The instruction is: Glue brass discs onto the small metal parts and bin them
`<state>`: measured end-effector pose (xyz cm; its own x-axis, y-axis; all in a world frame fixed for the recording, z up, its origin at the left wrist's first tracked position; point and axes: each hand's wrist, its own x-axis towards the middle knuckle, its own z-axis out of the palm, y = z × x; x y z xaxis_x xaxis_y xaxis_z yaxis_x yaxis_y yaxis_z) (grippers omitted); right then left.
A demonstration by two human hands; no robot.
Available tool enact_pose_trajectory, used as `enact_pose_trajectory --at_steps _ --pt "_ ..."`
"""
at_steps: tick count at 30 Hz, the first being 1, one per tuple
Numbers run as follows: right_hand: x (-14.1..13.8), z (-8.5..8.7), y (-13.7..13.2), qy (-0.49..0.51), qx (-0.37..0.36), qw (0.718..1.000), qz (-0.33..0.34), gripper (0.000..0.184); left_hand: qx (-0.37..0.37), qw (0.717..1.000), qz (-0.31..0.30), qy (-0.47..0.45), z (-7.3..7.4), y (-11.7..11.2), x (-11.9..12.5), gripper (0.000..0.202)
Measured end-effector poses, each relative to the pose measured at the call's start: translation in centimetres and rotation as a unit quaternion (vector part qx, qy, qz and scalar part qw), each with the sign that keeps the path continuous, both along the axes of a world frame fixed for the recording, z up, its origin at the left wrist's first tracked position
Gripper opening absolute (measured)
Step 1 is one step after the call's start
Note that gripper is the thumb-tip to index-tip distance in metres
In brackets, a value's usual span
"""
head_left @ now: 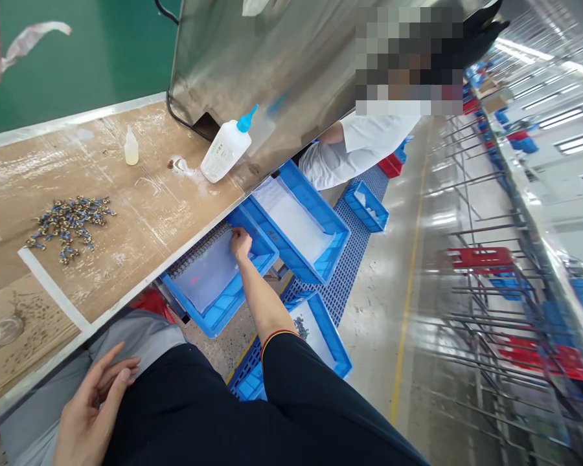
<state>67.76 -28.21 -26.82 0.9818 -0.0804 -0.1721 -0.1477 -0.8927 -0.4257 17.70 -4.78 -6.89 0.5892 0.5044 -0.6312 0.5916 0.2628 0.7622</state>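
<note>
My right hand (241,243) reaches down into a blue plastic tray (214,323) beside the workbench. Its fingers are pinched together at the far end of rows of small brass-and-blue parts (199,250); anything between the fingertips is too small to make out. A white sheet (208,275) lines that tray, with the parts along its bench side. Over my lap, my left hand (94,408) is held with its fingers stretched out and nothing in it. On the bench lies a loose pile of similar small parts (72,223).
A white bottle with a blue nozzle (226,152) and a small dropper bottle (131,149) stand on the cardboard-covered bench (140,220). Another blue tray (328,272) and a lower bin (342,362) flank my right arm. A co-worker in white (359,145) sits beyond.
</note>
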Motion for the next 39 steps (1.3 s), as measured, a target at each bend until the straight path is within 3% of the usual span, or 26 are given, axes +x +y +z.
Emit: enact_pose_trajectory --at_steps 5,9,14,17,20,23,25,26,29,31,35,39 --pt "0.2 0.5 0.8 0.005 0.044 0.999 -0.015 0.045 -0.016 1.0 -0.006 0.005 -1.9 0.5 -1.2 0.091" --pt "-0.1 1.9 1.2 -0.012 0.09 0.995 -0.034 0.045 -0.027 0.999 -0.02 0.003 -3.2 1.1 -2.2 0.095" --pt "-2.3 5.9 1.8 -0.094 0.179 0.979 -0.033 0.036 -0.003 1.0 -0.026 -0.009 -2.7 0.7 -2.4 0.089" --pt "-5.8 9.2 3.5 -0.155 0.241 0.958 -0.005 0.047 0.017 1.0 -0.009 -0.01 -1.7 -0.2 -2.0 0.086" --pt "-10.5 12.8 7.1 -0.18 0.302 0.933 0.078 0.043 0.025 1.0 -0.004 -0.016 -1.0 -0.8 -1.6 0.082" --pt "-14.2 16.2 12.9 -0.173 0.346 0.869 0.309 0.029 0.035 0.999 -0.016 -0.027 -0.6 -1.0 -1.7 0.077" --pt "-15.3 17.8 17.3 -0.16 0.305 0.825 0.447 0.03 0.051 0.998 -0.01 -0.036 -0.5 -0.8 -2.2 0.072" --pt "-15.4 18.4 19.4 -0.155 0.27 0.818 0.484 0.034 0.058 0.997 -0.002 -0.042 -0.4 -0.7 -2.6 0.07" --pt "-15.1 19.4 23.7 -0.145 0.188 0.816 0.528 0.045 0.059 0.996 0.028 -0.059 0.0 -0.3 -4.2 0.067" --pt "-14.9 19.5 24.9 -0.133 0.187 0.805 0.547 0.04 0.054 0.995 0.051 -0.062 0.2 0.0 -5.4 0.066" --pt "-14.7 19.4 24.6 -0.085 0.251 0.776 0.572 0.027 0.064 0.99 0.118 -0.044 -0.1 0.6 -7.4 0.069" --pt "-14.5 19.9 24.5 -0.081 0.266 0.805 0.524 0.029 0.064 0.986 0.153 -0.031 -0.7 1.2 -8.9 0.073"
